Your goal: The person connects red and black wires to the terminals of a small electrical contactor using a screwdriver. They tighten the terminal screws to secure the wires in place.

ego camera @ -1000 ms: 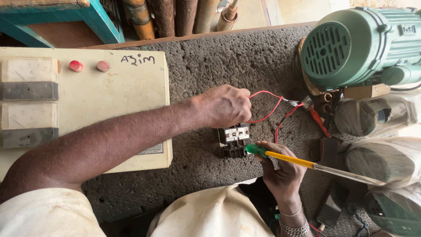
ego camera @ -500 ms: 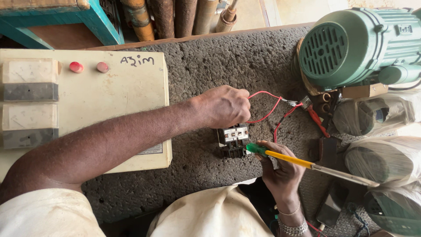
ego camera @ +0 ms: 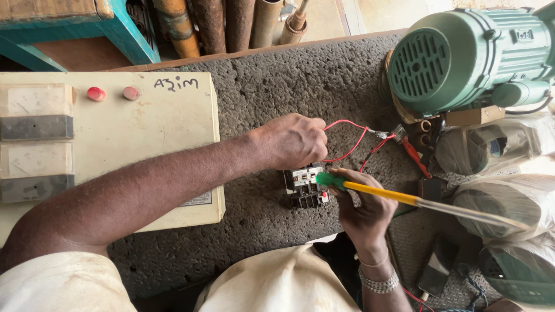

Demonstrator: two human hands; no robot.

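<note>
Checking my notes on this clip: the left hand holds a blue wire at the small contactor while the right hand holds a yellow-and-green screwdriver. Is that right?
Not quite. The head view shows the left hand holding a red wire, not blue, at the small contactor. The right hand does hold the yellow-and-green screwdriver.

Even daylight, soft shadows, sharp centre, slight stretch at the edges.

Light comes from upper right: the floor strip [ego camera: 399, 14] past the bench is washed out pale, and the green motor [ego camera: 468, 58] carries a mild sheen on its top. No hard glare. The left hand [ego camera: 292, 141] throws a faint soft shadow on the rough grey bench top [ego camera: 260, 98]; deeper shade sits under the cream panel box [ego camera: 144, 133] edge and below the bench at the bottom. The clear plastic bags [ego camera: 509, 150] at right catch hazy highlights. Focus holds well across the middle; the white cloth [ego camera: 63, 283] at bottom left is soft. Wide lens bows the corners slightly.
</note>
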